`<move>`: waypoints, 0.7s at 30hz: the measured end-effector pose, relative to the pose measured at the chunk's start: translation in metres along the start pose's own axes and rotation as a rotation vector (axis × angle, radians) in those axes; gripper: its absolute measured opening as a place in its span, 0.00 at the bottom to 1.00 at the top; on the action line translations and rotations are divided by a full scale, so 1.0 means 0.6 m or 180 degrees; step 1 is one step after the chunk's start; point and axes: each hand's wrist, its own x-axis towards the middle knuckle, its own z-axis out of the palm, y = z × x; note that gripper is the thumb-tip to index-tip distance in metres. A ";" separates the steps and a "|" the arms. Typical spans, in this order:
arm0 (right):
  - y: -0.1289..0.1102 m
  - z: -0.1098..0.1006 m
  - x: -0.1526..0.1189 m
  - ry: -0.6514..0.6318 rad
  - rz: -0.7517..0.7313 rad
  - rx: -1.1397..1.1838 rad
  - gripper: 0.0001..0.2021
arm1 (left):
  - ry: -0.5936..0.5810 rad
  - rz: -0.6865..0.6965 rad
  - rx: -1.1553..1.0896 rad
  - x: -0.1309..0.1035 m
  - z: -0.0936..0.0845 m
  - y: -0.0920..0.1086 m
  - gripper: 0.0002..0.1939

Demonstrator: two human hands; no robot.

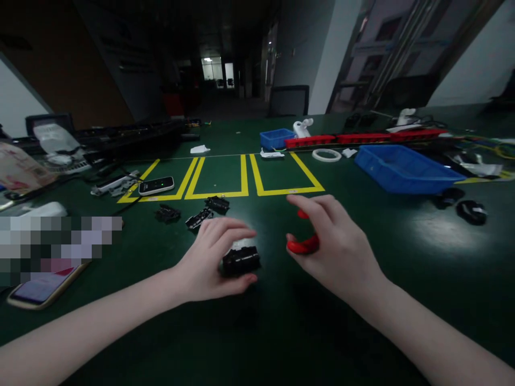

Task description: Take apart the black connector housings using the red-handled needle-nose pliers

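Observation:
My left hand (211, 257) is curved around a short, shiny black cylindrical part (242, 260), with thumb and fingers apart. Gaps show between the part and my thumb and fingertips, so the hand looks open about it. To the right, my right hand (336, 244) is bent round a red curved piece (303, 245), which sits between thumb and palm. Another bit of red shows under the fingers; the rest is hidden, so its kind is unclear. Just beyond my left hand lie small black plastic parts (199, 219), apart from it.
Yellow tape outlines (217, 195) mark the green table. A white device (156, 185) and a phone (44, 289) lie left. A large blue tray (402, 169), a small blue bin (276, 139), a tape roll (326, 155) and black rings (471, 212) are to the right and back.

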 end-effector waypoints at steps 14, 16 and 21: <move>0.066 0.003 0.001 -0.0293 0.0832 -0.0641 0.32 | 0.0211 0.0679 -0.0237 0.128 0.103 0.183 0.08; 0.066 0.001 0.005 -0.0258 0.0871 -0.0674 0.36 | -0.0019 0.0947 -0.0442 0.112 0.111 0.188 0.07; 0.055 -0.005 0.010 -0.0185 0.0888 -0.0649 0.35 | 0.0401 0.0649 -0.0320 0.103 0.114 0.184 0.13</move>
